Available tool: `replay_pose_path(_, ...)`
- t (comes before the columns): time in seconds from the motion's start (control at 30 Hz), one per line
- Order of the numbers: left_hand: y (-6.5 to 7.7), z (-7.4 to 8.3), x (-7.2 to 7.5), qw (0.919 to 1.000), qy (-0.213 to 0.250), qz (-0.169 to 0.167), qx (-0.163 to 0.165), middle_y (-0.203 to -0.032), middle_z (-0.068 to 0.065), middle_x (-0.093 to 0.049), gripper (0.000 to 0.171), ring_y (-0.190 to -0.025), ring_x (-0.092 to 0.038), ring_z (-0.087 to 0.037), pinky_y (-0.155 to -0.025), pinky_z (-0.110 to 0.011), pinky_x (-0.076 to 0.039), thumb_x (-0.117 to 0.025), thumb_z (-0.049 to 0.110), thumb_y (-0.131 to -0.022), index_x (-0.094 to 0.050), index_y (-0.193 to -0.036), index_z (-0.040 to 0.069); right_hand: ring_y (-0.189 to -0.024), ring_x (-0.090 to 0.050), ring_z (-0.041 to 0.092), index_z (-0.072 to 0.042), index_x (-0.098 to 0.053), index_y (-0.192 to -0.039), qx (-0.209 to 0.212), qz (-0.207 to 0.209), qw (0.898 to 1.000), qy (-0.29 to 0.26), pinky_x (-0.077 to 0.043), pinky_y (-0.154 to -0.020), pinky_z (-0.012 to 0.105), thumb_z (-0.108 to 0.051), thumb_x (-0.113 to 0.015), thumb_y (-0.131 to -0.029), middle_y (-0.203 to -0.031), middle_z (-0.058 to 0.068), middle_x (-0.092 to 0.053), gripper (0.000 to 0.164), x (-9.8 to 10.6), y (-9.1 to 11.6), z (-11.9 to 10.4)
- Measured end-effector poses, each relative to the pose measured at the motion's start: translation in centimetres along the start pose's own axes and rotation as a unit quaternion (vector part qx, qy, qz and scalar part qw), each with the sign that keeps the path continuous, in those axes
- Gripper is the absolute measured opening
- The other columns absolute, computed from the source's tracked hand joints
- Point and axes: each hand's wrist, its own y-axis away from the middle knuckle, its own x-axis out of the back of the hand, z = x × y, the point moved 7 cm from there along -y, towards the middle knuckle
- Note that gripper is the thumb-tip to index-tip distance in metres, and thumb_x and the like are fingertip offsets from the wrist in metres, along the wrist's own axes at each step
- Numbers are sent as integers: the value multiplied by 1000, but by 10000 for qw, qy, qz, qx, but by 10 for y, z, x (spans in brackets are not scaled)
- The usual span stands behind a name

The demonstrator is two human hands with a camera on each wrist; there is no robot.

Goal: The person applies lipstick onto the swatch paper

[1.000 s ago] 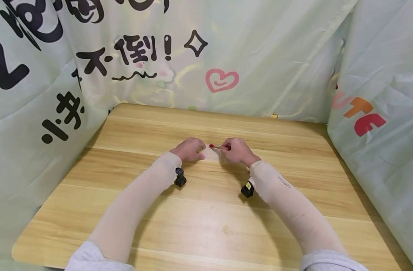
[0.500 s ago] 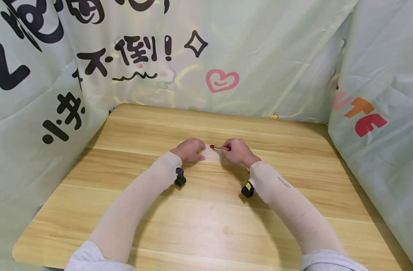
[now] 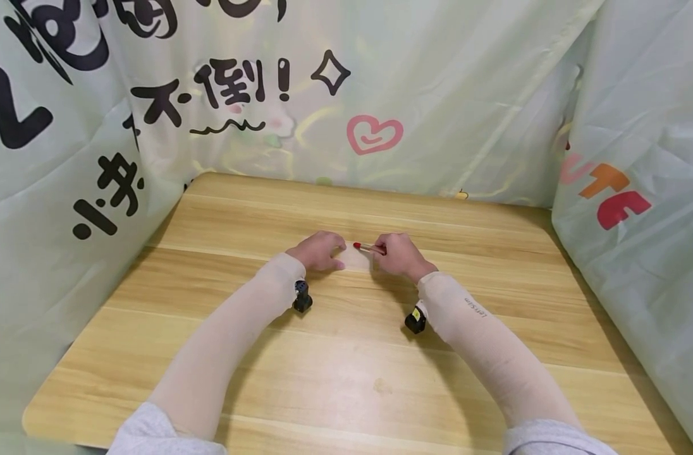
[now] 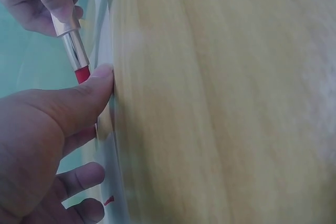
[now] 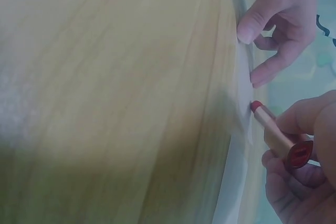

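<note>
A sheet of thin white paper [image 3: 356,261] lies on the wooden table between the two hands; the left wrist view shows a small red mark [image 4: 109,200] on it. My left hand [image 3: 319,251] rests on the paper's left part, thumb and fingers spread, the thumb [image 4: 98,77] touching the near edge. In my right hand [image 3: 400,253] I grip a lipstick [image 5: 270,129] by its base, red tip pointing left toward the left hand. The tip is close over the paper; whether it touches cannot be told.
The wooden table [image 3: 346,379] stretches on all sides of the paper. Printed cloth curtains [image 3: 437,95] hang behind it and along both sides. Each wrist bears a small black camera [image 3: 303,297] over a pale sleeve.
Both hands stay almost in place. The lipstick shifts only very slightly, and the head view drifts by a little.
</note>
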Motion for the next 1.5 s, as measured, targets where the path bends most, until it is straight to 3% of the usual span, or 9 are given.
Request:
replay_pose_path(0.63, 0, -3, -1, 9997, -104, -141, 187, -145, -7, -47, 53, -135, -38, -28, -113, -41, -28, -70, 34, -90, -56, -134, 10, -65, -55, 18, -1, -70, -93, -32, -44, 10000, -34, -48, -60, 30, -15, -63, -92, -78, 6, -65, 16, 1, 1, -3)
replay_pose_path(1.2, -2, -6, -3, 10000, -35, -51, 26, -144, -9, -47, 51, -135, -39, -29, -113, -41, -28, -71, 33, -90, -58, -132, 8, -58, -52, 16, -3, -70, -91, -9, -191, 9996, -207, -45, -54, 28, -15, -63, -92, -75, 4, -64, 14, 1, 6, -5)
replay_pose_path(1.5, -1, -4, -2, 9998, -90, -124, 128, -145, -8, -47, 52, -135, -38, -29, -113, -41, -28, -69, 34, -91, -56, -134, 9, -58, -53, 15, -4, -69, -90, 32, -225, 9996, -167, -45, -54, 28, -14, -63, -92, -74, 3, -63, 13, 2, 8, -7)
